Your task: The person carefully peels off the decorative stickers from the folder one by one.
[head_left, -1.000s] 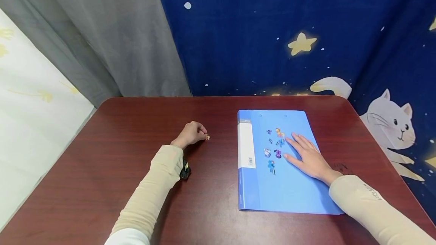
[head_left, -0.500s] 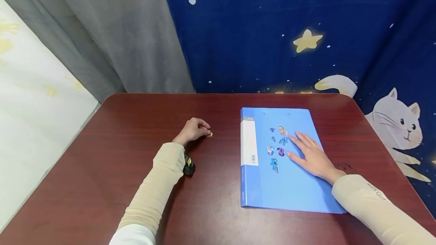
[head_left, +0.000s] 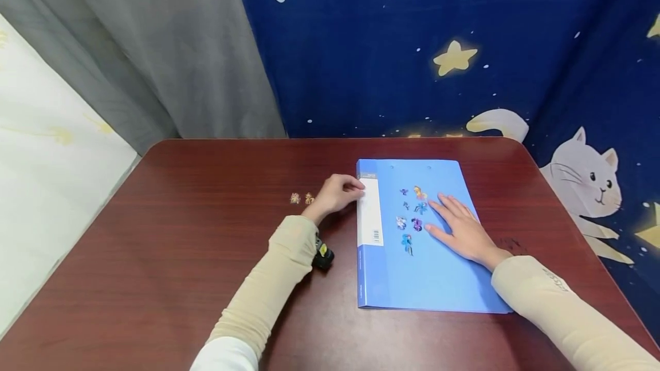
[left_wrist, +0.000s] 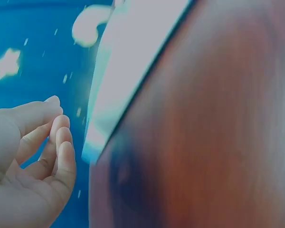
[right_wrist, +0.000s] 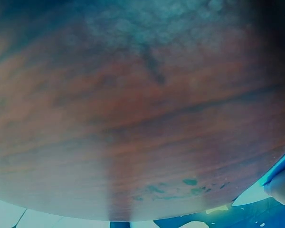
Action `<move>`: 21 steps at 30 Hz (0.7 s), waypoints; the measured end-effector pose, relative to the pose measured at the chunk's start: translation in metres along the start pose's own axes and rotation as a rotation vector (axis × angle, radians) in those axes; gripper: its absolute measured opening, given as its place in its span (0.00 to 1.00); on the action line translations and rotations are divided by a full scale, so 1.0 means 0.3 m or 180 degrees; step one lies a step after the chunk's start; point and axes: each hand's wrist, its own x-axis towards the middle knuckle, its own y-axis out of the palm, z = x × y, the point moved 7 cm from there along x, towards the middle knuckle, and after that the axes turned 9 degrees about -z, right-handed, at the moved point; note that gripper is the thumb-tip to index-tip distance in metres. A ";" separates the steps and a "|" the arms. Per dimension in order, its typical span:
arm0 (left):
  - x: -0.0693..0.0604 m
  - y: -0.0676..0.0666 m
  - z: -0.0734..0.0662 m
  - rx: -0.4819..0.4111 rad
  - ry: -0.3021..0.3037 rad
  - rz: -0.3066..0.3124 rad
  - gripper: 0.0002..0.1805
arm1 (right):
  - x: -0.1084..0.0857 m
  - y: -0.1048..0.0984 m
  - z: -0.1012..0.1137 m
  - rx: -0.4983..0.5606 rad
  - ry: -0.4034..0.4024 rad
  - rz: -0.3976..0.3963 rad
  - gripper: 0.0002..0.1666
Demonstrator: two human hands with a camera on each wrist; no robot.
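A blue folder (head_left: 438,279) lies on the table, with several small colorful cartoon pony stickers (head_left: 416,224) on its cover. My right hand (head_left: 461,231) rests flat on it, fingers spread, just right of the stickers. My left hand (head_left: 337,192) is at the folder's spine, fingertips by the white label (head_left: 369,210); whether they touch it I cannot tell. In the left wrist view its thumb and fingers (left_wrist: 64,161) are loosely curled, with nothing visible between them. Two small ponies, one pinkish (head_left: 295,198) and one orange (head_left: 309,198), lie on the wood just left of that hand.
The dark red-brown table (head_left: 154,256) stretches left of the folder. A black wrist camera (head_left: 323,255) hangs under my left wrist. Behind the table are a grey curtain (head_left: 206,62) and a blue curtain (head_left: 350,44) with stars and a cat.
My left hand has let go of the small piece it pinched over the table and moved right to the folder's spine. Two ponies now show behind it. The right hand has stayed in place.
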 end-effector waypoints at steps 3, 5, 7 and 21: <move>-0.005 0.078 -0.042 0.0047 0.0191 0.0148 0.06 | 0.002 0.002 0.000 -0.0010 -0.0004 -0.0009 0.40; -0.011 0.115 -0.068 0.0118 0.0350 0.0173 0.05 | 0.002 0.002 0.000 -0.0032 -0.0008 -0.0014 0.40; -0.018 0.144 -0.088 0.0200 0.0483 0.0172 0.04 | 0.002 0.000 0.002 -0.0039 -0.0010 -0.0019 0.40; -0.059 0.255 -0.162 0.0875 0.0820 0.0517 0.12 | 0.003 -0.003 0.005 -0.0098 0.0025 0.0011 0.40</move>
